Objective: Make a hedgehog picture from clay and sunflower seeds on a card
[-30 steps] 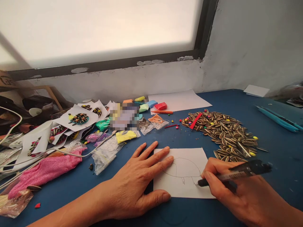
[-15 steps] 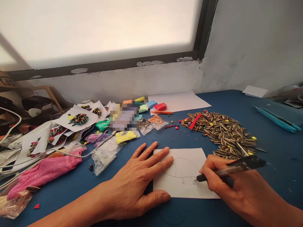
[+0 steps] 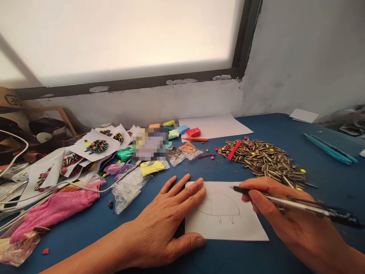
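My left hand (image 3: 168, 217) lies spread on the left side of a small white sheet of paper (image 3: 228, 230), palm down. On the paper is a thin ink outline of a rounded animal body with two short legs and a small tail at the right; its left end is partly under my fingers. In my right hand (image 3: 282, 213) a pen (image 3: 296, 204) is pinched between thumb and fingers. Its black tip hovers over the upper right of the paper, seemingly off the surface. Behind this hand lies a pile of striped sunflower seeds (image 3: 265, 158).
Finished seed pictures (image 3: 97, 146), a pink cloth (image 3: 59, 209) and a white cable (image 3: 108, 187) crowd the left. Bags of coloured clay, including a yellow one (image 3: 152, 167), sit mid-table. Blue tweezers (image 3: 329, 148) lie right; a large paper sheet (image 3: 219, 127) is at the back.
My right hand has lifted the pen from the right leg toward the paper's upper right, and the pen now lies flatter. Small tail lines show at the outline's right end. My left hand stays put.
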`<state>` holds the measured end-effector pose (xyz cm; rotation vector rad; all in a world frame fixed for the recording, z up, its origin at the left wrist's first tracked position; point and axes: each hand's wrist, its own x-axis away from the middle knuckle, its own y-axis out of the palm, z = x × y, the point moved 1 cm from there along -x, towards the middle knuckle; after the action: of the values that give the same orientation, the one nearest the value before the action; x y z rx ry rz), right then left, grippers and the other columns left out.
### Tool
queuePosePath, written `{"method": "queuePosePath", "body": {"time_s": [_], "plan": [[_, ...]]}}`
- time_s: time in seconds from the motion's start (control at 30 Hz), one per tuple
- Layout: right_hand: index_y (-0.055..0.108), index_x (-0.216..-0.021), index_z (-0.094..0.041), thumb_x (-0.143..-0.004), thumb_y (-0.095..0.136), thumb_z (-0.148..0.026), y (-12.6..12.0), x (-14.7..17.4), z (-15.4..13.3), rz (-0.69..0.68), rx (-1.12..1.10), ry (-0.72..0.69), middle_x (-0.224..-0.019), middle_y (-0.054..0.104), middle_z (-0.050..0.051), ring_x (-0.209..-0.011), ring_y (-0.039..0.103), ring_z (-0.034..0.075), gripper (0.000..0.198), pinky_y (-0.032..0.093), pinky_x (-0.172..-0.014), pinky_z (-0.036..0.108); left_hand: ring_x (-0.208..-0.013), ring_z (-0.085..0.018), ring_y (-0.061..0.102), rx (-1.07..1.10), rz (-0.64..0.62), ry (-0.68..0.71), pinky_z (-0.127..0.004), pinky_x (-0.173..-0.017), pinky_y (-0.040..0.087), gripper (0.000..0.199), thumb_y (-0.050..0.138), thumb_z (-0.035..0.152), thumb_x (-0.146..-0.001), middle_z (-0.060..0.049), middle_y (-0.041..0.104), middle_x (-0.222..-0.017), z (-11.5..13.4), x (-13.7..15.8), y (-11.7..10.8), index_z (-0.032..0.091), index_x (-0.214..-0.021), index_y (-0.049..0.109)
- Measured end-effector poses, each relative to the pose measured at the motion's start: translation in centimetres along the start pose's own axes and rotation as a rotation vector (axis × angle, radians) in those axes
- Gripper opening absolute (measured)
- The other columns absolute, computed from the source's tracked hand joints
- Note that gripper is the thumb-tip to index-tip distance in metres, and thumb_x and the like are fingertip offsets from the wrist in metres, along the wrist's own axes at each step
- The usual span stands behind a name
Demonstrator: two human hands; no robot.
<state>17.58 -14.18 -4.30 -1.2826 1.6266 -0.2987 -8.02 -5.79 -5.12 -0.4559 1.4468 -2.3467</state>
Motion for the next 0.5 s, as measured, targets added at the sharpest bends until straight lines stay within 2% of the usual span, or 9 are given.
{"method": "queuePosePath", "body": {"time_s": [0.07, 0.13, 0.23, 0.37, 0.5], "plan": [[0.064, -0.118, -0.031, -0.102, 0.052, -0.03, -0.1, -0.3, 0.4, 0.027, 0.034, -0.014, -0.105, 0.074, -0.002, -0.093, 0.072, 0.013, 0.02, 0.056, -0.078, 0.021, -0.156, -0.038, 0.008, -0.005, 0.002, -0.011, -0.065, -0.124, 0.006, 0.083, 0.053, 0.063, -0.096, -0.009, 0.006, -0.168, 0.1, 0.0, 0.0, 0.024, -0.162, 0.021], [0.064, -0.122, -0.029, -0.103, 0.05, -0.027, 0.0, -0.7, 0.7, 0.001, 0.091, -0.058, -0.114, 0.071, 0.002, -0.103, 0.071, 0.015, 0.024, 0.057, -0.086, 0.024, -0.155, -0.038, 0.009, -0.012, 0.003, -0.013, -0.065, -0.123, 0.006, 0.082, 0.052, 0.064, -0.096, -0.01, 0.008, -0.168, 0.1, 0.0, 0.0, 0.023, -0.162, 0.023], [0.064, -0.123, -0.022, -0.102, 0.046, -0.022, 0.2, -1.0, 1.2, -0.042, 0.184, -0.122, -0.114, 0.068, 0.008, -0.103, 0.071, 0.018, 0.027, 0.059, -0.084, 0.027, -0.156, -0.038, 0.008, -0.022, 0.009, 0.0, -0.066, -0.123, 0.008, 0.08, 0.051, 0.063, -0.097, -0.009, 0.014, -0.168, 0.2, -0.1, 0.0, 0.024, -0.161, 0.025], [0.064, -0.125, -0.018, -0.099, 0.047, -0.02, 0.2, -0.7, 2.2, -0.098, 0.322, -0.168, -0.113, 0.067, 0.012, -0.101, 0.071, 0.021, 0.031, 0.06, -0.084, 0.033, -0.155, -0.039, 0.005, -0.026, 0.023, 0.01, -0.069, -0.121, 0.01, 0.075, 0.055, 0.06, -0.096, -0.007, 0.008, -0.169, 0.1, -0.1, -0.1, 0.029, -0.16, 0.029], [0.064, -0.129, -0.018, -0.084, 0.049, -0.006, -0.2, -0.5, 3.5, -0.14, 0.447, -0.211, -0.114, 0.068, 0.013, -0.1, 0.07, 0.026, 0.049, 0.062, -0.076, 0.038, -0.155, -0.039, 0.004, 0.034, 0.034, 0.008, -0.07, -0.12, 0.01, 0.069, 0.05, 0.063, -0.097, -0.006, 0.005, -0.169, 0.0, 0.2, -0.2, 0.034, -0.158, 0.034]]}}
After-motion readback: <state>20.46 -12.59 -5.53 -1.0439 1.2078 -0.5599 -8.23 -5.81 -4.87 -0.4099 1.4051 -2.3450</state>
